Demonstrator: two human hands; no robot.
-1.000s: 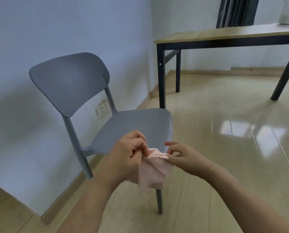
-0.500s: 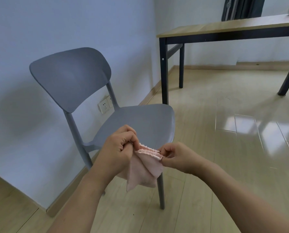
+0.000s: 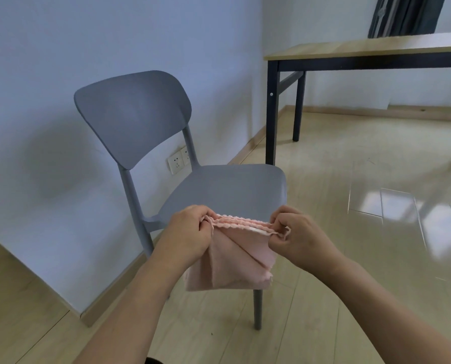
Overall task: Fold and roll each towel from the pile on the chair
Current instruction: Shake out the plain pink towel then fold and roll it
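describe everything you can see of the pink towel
The pink towel is a small, soft-looking cloth with a frilly edge bunched along its top. It is held up in the air in front of the chair's seat, not resting on it. The left hand pinches one top corner and the right hand the other, stretching the top edge level between them. The rest hangs down in doubled layers with diagonal creases, its lower edge slightly ragged.
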